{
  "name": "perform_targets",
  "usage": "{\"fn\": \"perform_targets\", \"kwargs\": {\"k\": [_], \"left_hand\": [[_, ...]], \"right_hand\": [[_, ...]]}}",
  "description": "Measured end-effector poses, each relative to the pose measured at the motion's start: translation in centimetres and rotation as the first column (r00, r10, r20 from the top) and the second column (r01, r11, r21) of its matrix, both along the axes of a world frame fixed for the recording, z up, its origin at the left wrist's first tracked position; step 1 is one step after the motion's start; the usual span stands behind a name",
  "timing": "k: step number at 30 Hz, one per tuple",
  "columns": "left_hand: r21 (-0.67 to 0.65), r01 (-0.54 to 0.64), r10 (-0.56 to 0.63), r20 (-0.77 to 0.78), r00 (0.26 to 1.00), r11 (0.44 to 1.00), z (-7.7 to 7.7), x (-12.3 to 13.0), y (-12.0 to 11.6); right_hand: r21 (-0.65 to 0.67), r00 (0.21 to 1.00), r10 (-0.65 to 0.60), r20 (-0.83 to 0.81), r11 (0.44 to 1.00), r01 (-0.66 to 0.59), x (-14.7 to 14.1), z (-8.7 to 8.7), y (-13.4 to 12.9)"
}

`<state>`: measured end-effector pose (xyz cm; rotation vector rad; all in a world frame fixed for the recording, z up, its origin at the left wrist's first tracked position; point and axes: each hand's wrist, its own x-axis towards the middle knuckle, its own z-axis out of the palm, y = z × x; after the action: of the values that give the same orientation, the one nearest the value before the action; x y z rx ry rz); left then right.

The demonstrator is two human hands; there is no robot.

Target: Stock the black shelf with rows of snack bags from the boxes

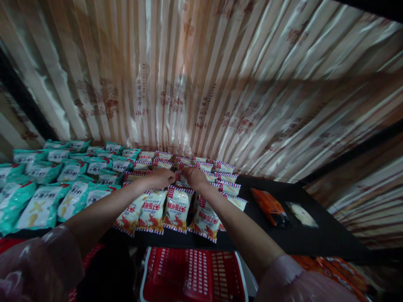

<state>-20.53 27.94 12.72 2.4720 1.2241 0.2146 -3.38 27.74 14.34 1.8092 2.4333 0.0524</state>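
Note:
Both arms reach forward over rows of small white snack bags (pixel 178 208) with red lettering and striped edges. My left hand (pixel 162 178) is curled closed above the second row, its fingertips hidden from this side. Close by on the right, my right hand (pixel 195 178) has its fingers bent down on the top of a red-and-white snack bag (pixel 181 179) between the two hands. Below my right wrist, a front-row bag (pixel 204 220) leans askew. Left of my left arm, several teal snack bags (pixel 42 205) stand in tight rows.
The bags stand on a black table (pixel 327 235). At its right lie an orange packet (pixel 270 206) and a clear packet with pale contents (pixel 301 214). A red basket (pixel 192 277) sits below the front edge. Orange packages (pixel 336 272) are at lower right. A striped curtain (pixel 201 84) hangs behind.

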Motion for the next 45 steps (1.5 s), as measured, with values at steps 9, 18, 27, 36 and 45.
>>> {"fn": "perform_targets", "kwargs": {"k": [9, 18, 27, 36, 45], "left_hand": [[0.070, -0.112, 0.104, 0.110, 0.989, 0.991, -0.3, 0.5, 1.2], [0.069, -0.217, 0.207, 0.128, 0.970, 0.974, -0.5, 0.7, 1.6], [0.056, -0.308, 0.296, 0.152, 0.943, 0.950, -1.3, 0.2, 2.2], [0.047, -0.350, 0.337, 0.173, 0.925, 0.936, -1.6, 0.2, 2.6], [0.058, -0.400, 0.384, 0.186, 0.904, 0.915, -2.0, 0.4, 2.5]], "right_hand": [[0.065, 0.996, -0.012, -0.083, 0.998, 0.018, 0.0, -1.0, 0.9], [0.089, 0.983, -0.034, -0.181, 0.995, 0.051, -1.0, -1.1, 1.1], [0.077, 0.941, 0.078, -0.328, 0.995, -0.056, -2.1, -1.4, 1.6], [0.184, 0.908, -0.118, -0.402, 0.961, 0.207, -0.4, -1.7, -0.4], [-0.034, 0.864, -0.260, -0.431, 0.962, 0.272, -0.4, -0.4, -1.0]]}}
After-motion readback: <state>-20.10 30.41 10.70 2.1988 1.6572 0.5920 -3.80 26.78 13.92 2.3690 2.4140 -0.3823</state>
